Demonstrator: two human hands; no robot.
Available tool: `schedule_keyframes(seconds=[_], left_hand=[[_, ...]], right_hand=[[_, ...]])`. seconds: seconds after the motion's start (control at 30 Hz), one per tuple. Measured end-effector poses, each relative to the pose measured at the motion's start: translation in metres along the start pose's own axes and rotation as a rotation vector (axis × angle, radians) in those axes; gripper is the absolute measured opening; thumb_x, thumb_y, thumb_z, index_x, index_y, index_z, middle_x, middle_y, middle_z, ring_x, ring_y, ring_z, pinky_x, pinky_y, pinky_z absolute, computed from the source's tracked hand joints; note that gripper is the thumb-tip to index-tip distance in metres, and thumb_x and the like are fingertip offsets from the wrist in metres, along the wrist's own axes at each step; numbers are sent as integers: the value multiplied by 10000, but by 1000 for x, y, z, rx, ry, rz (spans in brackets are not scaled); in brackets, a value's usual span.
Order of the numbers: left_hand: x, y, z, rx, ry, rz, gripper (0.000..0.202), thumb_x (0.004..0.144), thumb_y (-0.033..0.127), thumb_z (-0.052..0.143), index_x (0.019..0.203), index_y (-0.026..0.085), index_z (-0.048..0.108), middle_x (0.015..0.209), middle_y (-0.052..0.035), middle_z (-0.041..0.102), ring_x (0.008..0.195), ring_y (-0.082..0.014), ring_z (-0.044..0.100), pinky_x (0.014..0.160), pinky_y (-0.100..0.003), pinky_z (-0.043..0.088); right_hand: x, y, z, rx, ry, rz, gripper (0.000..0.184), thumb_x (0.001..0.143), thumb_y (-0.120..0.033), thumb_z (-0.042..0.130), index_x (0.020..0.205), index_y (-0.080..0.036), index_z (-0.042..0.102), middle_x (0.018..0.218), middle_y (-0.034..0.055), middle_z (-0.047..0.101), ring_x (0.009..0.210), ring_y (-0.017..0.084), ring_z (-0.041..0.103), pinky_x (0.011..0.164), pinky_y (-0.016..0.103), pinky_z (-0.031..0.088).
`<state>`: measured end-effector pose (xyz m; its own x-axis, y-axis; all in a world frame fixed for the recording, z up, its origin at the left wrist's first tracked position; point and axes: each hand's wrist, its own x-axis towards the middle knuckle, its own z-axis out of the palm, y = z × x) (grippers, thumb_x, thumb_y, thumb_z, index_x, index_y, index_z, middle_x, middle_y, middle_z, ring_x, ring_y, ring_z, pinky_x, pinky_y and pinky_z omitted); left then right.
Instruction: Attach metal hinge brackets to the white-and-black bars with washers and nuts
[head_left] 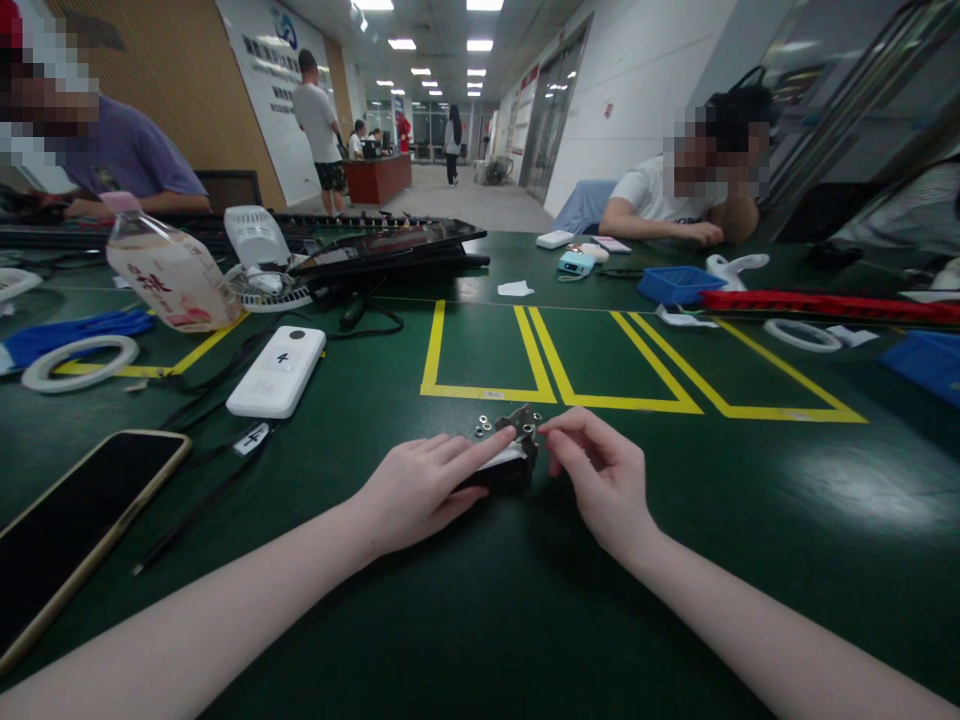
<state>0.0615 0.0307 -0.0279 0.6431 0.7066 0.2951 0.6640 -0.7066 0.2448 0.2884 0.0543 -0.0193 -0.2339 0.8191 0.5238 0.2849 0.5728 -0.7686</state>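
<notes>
A small dark block with a white face [504, 463] lies on the green table [480, 600] in front of me. My left hand [424, 485] rests on it, fingers stretched flat along its top. My right hand [596, 475] is just right of the block, its thumb and forefinger pinched together at the block's upper end; what they pinch is too small to make out. Several small metal washers [486, 426] lie on the table by the block's far end.
A phone [71, 525] lies at the near left, a white power bank [277, 370] and cables beyond it. Farther back are a bottle [171, 272], tape rings [79, 362], yellow tape outlines [600, 370], blue bins [675, 284]. People sit at the far corners.
</notes>
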Motion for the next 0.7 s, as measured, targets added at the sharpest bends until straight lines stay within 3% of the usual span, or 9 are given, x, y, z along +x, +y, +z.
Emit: schedule_keyframes(seconds=[0.1, 0.43, 0.7], left_hand=[[0, 0, 0, -5, 7, 0, 697, 943, 251, 529, 1514, 257, 129, 1141, -77, 638, 956, -210, 632, 797, -365, 554], [1, 0, 0, 47, 1, 17, 690, 945, 250, 530, 1512, 242, 137, 1114, -72, 638, 934, -203, 633, 784, -352, 557], [1, -2, 2, 67, 13, 35, 700, 933, 251, 550, 1508, 253, 150, 1118, -74, 640, 938, -208, 639, 786, -357, 559]], right_hand=[[-1, 2, 2, -24, -19, 5, 129, 901, -227, 570, 970, -157, 653, 823, 21, 607, 674, 124, 564, 605, 254, 464], [0, 1, 6, -48, -12, 97, 177, 880, -255, 614, 1004, -143, 672, 804, 29, 636, 640, 130, 575, 593, 255, 479], [0, 0, 10, 6, -4, 141, 184, 839, -302, 680, 866, -147, 586, 610, -29, 527, 532, 101, 498, 511, 216, 411]])
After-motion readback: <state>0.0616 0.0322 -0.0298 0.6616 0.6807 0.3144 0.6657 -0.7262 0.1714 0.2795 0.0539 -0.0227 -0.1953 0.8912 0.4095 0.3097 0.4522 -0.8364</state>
